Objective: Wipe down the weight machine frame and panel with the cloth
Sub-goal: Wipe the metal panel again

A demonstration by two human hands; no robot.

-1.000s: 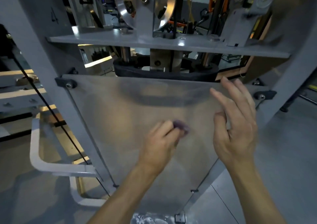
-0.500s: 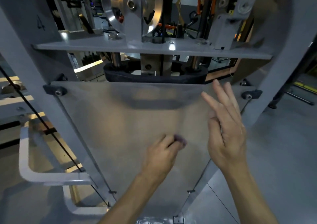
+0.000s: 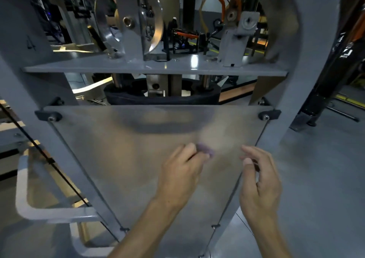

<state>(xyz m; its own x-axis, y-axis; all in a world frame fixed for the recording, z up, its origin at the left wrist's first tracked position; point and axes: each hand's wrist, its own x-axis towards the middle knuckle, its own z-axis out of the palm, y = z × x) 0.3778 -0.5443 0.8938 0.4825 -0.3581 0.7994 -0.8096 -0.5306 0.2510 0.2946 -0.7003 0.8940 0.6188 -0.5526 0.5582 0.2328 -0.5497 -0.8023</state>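
Dim, slightly blurred, perhaps edge-warped.

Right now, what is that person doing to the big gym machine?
A person is cleaning it. Their left hand pinches a small purple cloth and presses it against the see-through panel bolted to the grey frame. Only a bit of cloth peeks out past the fingers. The right hand hangs loosely curled near the panel's right edge and holds nothing. Behind the panel you can see the black weights and a shiny pulley wheel.
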